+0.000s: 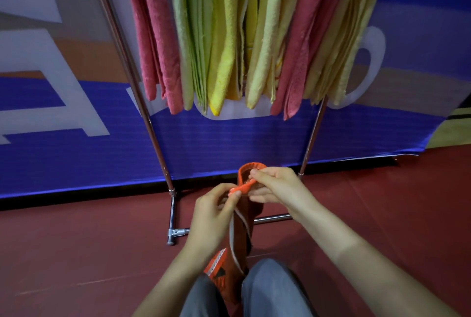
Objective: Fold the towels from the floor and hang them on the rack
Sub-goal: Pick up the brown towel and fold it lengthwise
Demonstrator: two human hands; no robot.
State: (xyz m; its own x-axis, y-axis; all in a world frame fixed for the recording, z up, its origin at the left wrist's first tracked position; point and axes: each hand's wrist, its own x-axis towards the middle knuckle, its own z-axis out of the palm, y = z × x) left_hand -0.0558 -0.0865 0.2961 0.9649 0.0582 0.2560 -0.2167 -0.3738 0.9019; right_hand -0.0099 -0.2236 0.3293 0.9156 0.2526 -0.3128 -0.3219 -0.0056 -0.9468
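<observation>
An orange towel (243, 217) hung in front of the person's knees (270, 288), its top edge pinched by the left hand (212, 214) and right hand (277, 190). Beyond stood the rack (158, 153), draped with pink, green and yellow towels (244, 33).

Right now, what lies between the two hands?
In the head view, the folded orange towel lies between the left hand and the right hand; fingers of both pinch its upper edge.
</observation>
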